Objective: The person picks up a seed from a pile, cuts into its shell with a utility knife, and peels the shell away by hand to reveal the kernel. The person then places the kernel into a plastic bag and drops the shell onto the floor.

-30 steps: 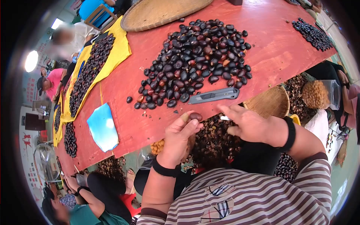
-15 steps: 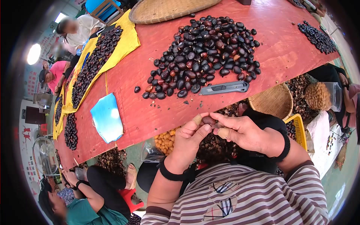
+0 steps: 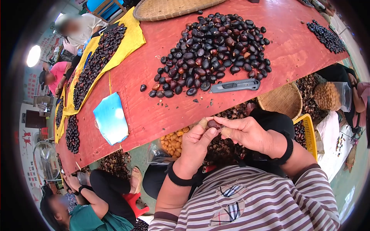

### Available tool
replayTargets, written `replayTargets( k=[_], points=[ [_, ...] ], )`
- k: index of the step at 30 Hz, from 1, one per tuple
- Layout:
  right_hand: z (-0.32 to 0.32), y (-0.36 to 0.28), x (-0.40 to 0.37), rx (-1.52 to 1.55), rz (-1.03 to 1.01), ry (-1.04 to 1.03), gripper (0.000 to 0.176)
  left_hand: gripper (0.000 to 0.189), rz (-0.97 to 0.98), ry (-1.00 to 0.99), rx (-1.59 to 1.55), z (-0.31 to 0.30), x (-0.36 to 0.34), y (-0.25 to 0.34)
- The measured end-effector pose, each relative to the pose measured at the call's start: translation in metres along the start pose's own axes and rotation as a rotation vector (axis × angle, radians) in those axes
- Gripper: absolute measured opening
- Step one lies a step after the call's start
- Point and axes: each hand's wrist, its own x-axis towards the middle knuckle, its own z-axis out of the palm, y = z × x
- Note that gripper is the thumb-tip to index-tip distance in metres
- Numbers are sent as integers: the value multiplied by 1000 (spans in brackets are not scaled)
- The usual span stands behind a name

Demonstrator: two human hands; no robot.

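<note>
Dark shell is what this step turns on. Below and left of the utility knife (image 3: 235, 85), the left hand (image 3: 196, 144) is closed in a pinch on a single chestnut (image 3: 213, 124), thumb and forefinger at its sides. Just below the knife, the nut's right end is pinched by the right hand (image 3: 246, 133). A firm left pinch is judged best, with the shell worked away from the fingertips. Whether a blade is held cannot be told.

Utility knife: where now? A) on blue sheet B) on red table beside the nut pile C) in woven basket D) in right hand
B: the utility knife lies on the red table at the near edge of the nut pile, no hand on it.
</note>
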Motion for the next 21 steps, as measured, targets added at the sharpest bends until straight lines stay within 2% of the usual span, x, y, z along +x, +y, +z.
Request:
replayTargets(
  k=[6,9,13,16,21],
  points=[
    [0,5,7,284,135,-63,32,27,21,1,53,-10,-3,-9],
    [1,-2,4,273,169,-70,35,27,8,19,-45,-13,-6,-8],
    [11,-6,3,46,86,-59,38,27,35,3,-53,-16,-5,-6],
    [16,-4,7,39,65,-43,39,26,37,-7,-53,-18,-4,-1],
    [18,1,13,89,147,-44,39,24,22,-31,-60,-26,1,-5]
  ],
)
